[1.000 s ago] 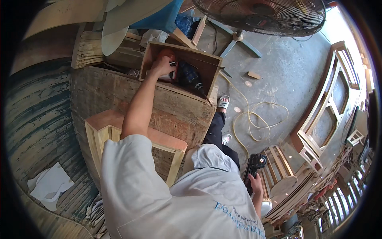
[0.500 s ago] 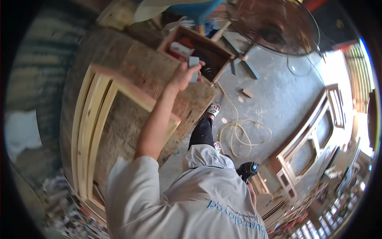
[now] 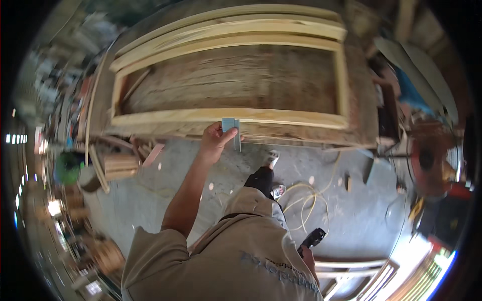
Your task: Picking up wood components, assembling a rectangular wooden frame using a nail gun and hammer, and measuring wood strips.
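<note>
In the head view, some grey-blue strips (image 3: pixel 229 125) are pinched between the thumb and fingers of the left hand (image 3: pixel 216 142), held out in front of the body with their upper end seen against the near rail of a pale wooden frame (image 3: pixel 291 116). A thinner piece is seen alongside the wider one and reaches below the fingers; whether the frame is touched by the strips cannot be told. A black power tool (image 3: pixel 315 238) is gripped low on the right side of the body by the right hand (image 3: pixel 308 257), which is partly hidden by the shirt (image 3: pixel 221 261), so the exact placing of its fingers cannot be told. The frame is laid flat on a worn wooden counter (image 3: pixel 226 83), with more pale lengths of wood (image 3: pixel 226 31) set along its far side. Beyond the right end of the frame, an open wooden box (image 3: pixel 387 108) is seen, with a blue item (image 3: pixel 412 94) near it and a round fan (image 3: pixel 427 156) farther right. On the grey floor (image 3: pixel 361 220), a yellow hose (image 3: pixel 315 210) is looped near the feet, and a small wood block (image 3: pixel 349 183) is seen beside it
</note>
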`<state>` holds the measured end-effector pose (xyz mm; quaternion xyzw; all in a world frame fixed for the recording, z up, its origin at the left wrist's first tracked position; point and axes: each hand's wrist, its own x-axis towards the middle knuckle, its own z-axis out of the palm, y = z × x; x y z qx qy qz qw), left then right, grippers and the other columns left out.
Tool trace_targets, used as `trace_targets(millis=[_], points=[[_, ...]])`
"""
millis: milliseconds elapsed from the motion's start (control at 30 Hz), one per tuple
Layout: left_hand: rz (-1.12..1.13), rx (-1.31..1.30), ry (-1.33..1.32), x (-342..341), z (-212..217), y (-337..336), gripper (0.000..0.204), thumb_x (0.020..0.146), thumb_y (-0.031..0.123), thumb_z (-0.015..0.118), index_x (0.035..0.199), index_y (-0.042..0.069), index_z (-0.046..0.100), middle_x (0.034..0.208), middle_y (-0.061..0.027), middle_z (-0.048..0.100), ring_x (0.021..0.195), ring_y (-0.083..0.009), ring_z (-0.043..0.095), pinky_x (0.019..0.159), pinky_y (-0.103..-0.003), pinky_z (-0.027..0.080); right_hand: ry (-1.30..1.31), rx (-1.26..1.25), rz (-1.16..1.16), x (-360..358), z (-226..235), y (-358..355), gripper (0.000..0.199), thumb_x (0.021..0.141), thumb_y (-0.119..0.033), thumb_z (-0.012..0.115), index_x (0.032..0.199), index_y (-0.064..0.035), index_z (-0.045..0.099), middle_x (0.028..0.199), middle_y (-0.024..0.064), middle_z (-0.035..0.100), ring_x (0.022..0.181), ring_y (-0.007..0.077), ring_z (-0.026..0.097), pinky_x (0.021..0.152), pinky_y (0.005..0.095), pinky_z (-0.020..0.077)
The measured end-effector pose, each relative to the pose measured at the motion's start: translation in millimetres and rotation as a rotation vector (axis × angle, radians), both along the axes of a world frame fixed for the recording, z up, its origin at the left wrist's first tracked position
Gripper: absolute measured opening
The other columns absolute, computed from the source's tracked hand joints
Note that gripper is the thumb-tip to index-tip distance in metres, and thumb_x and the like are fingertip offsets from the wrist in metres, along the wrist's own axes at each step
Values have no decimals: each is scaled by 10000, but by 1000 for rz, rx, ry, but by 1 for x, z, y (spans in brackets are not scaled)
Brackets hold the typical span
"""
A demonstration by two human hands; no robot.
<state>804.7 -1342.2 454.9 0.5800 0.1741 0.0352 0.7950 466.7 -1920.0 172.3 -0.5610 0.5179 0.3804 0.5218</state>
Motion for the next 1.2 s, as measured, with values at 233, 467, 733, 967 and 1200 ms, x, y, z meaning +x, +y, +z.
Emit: trace_targets(millis=[233,467,733,967,1200], points=[[314,-321,-163,-147,26,118,237,943,139,553,1156,35,542,1071,-85,634,1015,-235,621,912,-386,486,-46,-191,314,87,-17,37,280,804,-278,660,901,-17,633,685,70,591,557,204,575,536,391,468],[547,-651,-382,-286,15,247,367,959,301,502,1239,65,487,997,-49,588,907,-209,574,797,-351,475,-303,-261,577,168,3,201,325,779,-240,682,969,15,613,735,73,586,581,205,560,549,376,467],[983,-510,19,-467,-35,421,384,971,307,453,1245,39,478,1047,-68,581,937,-200,584,787,-380,504,-443,59,940,174,101,548,171,856,-199,653,814,-56,571,606,40,552,470,177,550,444,327,450],[1145,-421,184,-493,-33,521,258,904,197,600,1064,-1,562,916,-97,626,796,-227,635,660,-357,538,-625,494,1166,172,267,861,173,868,-172,630,794,-23,582,612,51,577,522,150,558,505,300,442],[1143,-202,186,-423,-36,597,247,837,183,702,995,11,622,882,-58,664,731,-139,632,610,-293,498,-704,745,1038,205,298,1099,152,891,-173,600,827,-45,547,618,67,574,533,175,566,523,317,465]])
